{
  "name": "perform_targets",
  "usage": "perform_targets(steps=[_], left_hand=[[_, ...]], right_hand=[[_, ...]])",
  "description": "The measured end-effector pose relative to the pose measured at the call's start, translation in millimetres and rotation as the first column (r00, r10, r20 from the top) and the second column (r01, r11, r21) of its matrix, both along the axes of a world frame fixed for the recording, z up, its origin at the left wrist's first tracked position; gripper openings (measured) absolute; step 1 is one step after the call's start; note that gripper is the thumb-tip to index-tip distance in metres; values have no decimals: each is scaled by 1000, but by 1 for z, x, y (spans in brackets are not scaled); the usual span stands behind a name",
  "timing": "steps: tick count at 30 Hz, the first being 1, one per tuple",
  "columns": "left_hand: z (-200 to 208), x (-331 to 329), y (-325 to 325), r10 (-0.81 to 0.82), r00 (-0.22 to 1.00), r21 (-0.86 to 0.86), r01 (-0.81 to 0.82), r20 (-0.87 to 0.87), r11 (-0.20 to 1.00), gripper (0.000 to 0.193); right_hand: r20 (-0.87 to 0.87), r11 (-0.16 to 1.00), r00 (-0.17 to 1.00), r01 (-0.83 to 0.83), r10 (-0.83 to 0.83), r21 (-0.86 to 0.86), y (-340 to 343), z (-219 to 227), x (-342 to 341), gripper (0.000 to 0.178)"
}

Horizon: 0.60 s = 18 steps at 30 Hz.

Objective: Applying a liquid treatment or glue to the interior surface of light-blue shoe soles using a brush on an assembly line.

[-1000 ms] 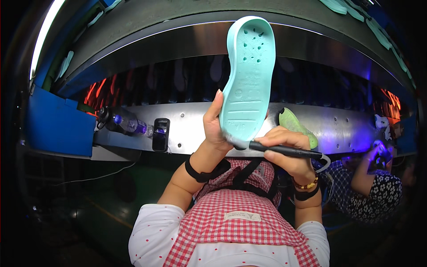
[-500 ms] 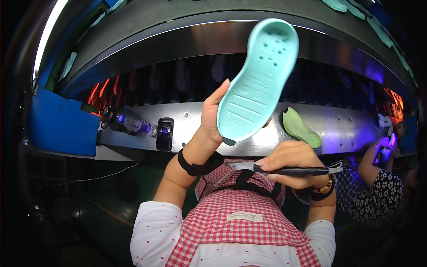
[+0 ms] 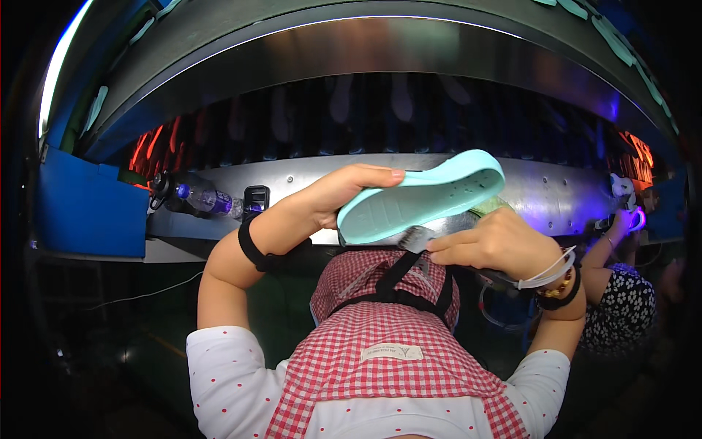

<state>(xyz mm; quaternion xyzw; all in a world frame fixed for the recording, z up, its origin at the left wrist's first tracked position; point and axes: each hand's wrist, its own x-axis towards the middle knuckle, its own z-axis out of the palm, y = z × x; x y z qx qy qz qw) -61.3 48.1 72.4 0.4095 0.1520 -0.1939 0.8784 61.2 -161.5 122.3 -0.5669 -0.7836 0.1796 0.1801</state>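
Note:
My left hand [image 3: 356, 192] grips a turquoise shoe sole [image 3: 417, 199] by its far edge near the heel end, thumb or finger along the rim. The sole is tilted on its side, its raised wall up and its lined inner face partly showing, with small holes toward the right end. My right hand [image 3: 504, 247] is closed on a brush [image 3: 418, 239] with a pale, flat bristle head. The bristles are at the sole's near edge; whether they touch it I cannot tell. A green sole [image 3: 491, 205] lies behind my right hand, mostly hidden.
On the metal ledge [image 3: 292, 180] at left stand a black open-topped case [image 3: 256, 199] and a clear bottle [image 3: 210, 198] on its side. Beyond rises a conveyor [image 3: 365, 51] carrying pale soles at its far sides. At right a co-worker's hand [image 3: 621, 222] works under purple light.
The turquoise sole came down and toward me and turned from nearly upright to lying sideways. My right hand moved up, bringing the brush head to the sole's near edge.

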Motion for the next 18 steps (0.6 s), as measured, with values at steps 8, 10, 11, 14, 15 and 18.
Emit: perform_targets(steps=[8, 10, 11, 14, 15, 18], left_hand=[[2, -2, 4, 72, 996, 33, -74, 43, 997, 44], [-3, -5, 7, 74, 995, -12, -74, 73, 997, 45], [-4, -3, 3, 127, 989, -96, -119, 75, 988, 47], [-18, 0, -7, 199, 980, -284, -189, 5, 940, 48], [-26, 1, -9, 209, 978, -308, -193, 18, 931, 48], [-45, -8, -8, 260, 964, -431, -210, 61, 878, 52]], right_hand=[[13, 995, 995, 96, -96, -21, -7, 1, 20, 20], [-115, 994, 987, 107, -109, -20, -5, 2, 16, 23], [-372, 982, 908, 180, -191, -65, -5, 1, 15, 24], [-630, 925, 697, 368, -344, -98, 12, -22, 3, 23], [-718, 882, 550, 429, -426, -195, 14, -38, 5, 21], [-799, 786, 355, 577, -486, -222, 21, -60, 3, 17]])
